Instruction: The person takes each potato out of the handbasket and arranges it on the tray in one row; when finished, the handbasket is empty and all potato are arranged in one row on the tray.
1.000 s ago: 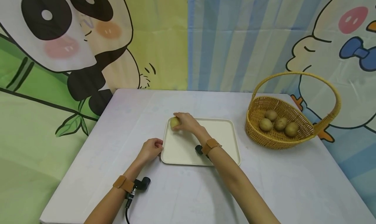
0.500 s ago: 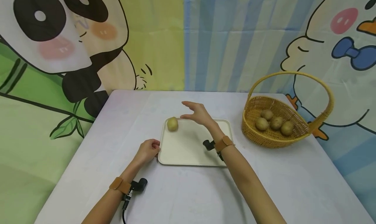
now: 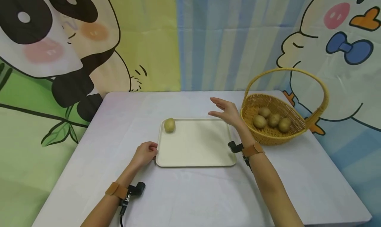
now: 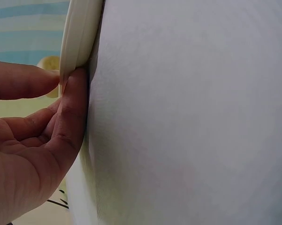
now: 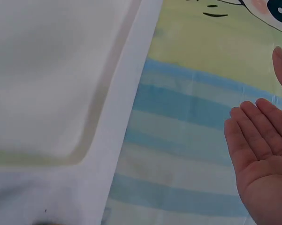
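My left hand (image 3: 145, 154) pinches the left rim of a cream rectangular tray (image 3: 196, 146). In the left wrist view the thumb (image 4: 26, 82) lies above the tray rim (image 4: 80, 35) and the index finger is tucked under it. A round yellowish potato (image 3: 169, 125) sits in the tray's far left corner. Above the table beyond the tray's far right corner hovers my right hand (image 3: 230, 113), holding nothing. Its fingers (image 5: 251, 136) are extended together, with the thumb spread apart from them.
A wicker basket (image 3: 257, 137) with a tall arched handle stands right of the tray, close to my right hand. Several brownish potatoes (image 3: 274, 120) lie in it. A white cloth covers the table (image 3: 190, 194); a cartoon-printed curtain (image 3: 214, 55) hangs behind.
My right hand has let go of the potato in the tray's far left corner and moved right towards the basket. The left hand stays on the rim; the head view has shifted slightly.
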Motion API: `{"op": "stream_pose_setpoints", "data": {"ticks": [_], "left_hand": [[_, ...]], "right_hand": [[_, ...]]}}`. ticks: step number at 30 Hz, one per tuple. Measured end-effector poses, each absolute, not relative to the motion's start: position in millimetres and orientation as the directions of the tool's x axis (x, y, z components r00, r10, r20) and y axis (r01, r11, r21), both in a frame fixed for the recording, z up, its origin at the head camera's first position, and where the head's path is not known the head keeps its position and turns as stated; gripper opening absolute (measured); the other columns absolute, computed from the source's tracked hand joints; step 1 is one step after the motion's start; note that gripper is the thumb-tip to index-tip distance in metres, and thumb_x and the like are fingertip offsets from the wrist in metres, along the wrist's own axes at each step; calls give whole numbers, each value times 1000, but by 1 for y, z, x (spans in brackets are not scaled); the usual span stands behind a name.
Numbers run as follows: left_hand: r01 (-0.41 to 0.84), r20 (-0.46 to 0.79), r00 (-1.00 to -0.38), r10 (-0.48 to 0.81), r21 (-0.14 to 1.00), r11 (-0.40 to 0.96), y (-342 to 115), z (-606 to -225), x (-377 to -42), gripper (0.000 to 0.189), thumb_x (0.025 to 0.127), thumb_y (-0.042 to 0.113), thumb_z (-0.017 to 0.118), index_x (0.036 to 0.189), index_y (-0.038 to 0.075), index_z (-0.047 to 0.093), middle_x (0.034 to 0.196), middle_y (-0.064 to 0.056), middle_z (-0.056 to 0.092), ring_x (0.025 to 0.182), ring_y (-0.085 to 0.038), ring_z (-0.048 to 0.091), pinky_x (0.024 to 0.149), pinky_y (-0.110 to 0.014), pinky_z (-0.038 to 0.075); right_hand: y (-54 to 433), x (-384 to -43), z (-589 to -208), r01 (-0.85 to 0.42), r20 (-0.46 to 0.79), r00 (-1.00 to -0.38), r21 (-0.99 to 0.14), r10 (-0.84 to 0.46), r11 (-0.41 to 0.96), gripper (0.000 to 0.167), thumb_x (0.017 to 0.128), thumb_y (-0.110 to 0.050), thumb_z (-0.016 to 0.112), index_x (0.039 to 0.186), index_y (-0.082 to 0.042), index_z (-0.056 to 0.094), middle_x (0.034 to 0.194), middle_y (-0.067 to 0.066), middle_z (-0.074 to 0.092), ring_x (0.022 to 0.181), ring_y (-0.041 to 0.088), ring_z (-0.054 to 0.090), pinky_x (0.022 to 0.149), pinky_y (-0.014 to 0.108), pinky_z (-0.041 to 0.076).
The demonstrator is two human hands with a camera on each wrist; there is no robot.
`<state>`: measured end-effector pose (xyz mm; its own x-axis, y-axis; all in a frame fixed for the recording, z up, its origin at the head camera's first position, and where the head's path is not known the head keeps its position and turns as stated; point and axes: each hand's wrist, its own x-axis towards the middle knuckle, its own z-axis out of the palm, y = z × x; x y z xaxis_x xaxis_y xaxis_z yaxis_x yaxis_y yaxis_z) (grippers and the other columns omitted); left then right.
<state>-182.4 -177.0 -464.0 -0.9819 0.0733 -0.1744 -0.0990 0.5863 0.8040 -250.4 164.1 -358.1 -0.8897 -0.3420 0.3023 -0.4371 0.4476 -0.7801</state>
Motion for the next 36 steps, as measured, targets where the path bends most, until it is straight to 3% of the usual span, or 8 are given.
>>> {"op": "stream_pose_setpoints", "data": {"ticks": [2,9,19,27,36], "left_hand": [[-104,-181,-981,74,804,586,-177,-464,-182,27,84,-2,56,110,-10,58,83,-11,57,68,-14,56,58,-26,52],[-113,-195,-979,68,783,611,-177,-462,-182,27,85,-2,57,111,-9,58,84,-11,57,68,-14,56,57,-24,49],[-116,-195,-978,69,796,595,-176,-464,-183,26,85,-1,58,110,-10,58,84,-11,56,71,-15,55,58,-24,51],[-110,-187,-979,74,805,583,-176,-467,-185,27,85,-2,58,110,-10,58,84,-11,57,70,-14,56,60,-26,52],[-114,-190,-979,66,795,596,-176,-468,-185,26,85,-2,58,110,-10,58,82,-10,57,68,-14,55,59,-26,52]], "right_hand": [[180,-243,-355,-422,300,-898,-791,-321,442,59,80,-1,69,133,7,44,135,26,44,125,39,43,102,46,37],[255,-237,-380,-304,243,-952,-828,-187,471,61,81,-21,71,137,-11,47,139,12,46,128,29,42,103,43,37],[318,-226,-391,-145,171,-985,-801,-9,580,65,81,-32,71,139,-16,45,140,11,45,126,31,44,100,46,39],[338,-235,-401,-110,149,-989,-753,5,649,69,82,-35,69,140,-10,41,141,15,42,126,38,41,99,50,38],[344,-243,-406,-92,101,-994,-617,-37,781,62,86,-22,66,138,1,41,133,28,45,120,46,41,95,58,36]]}}
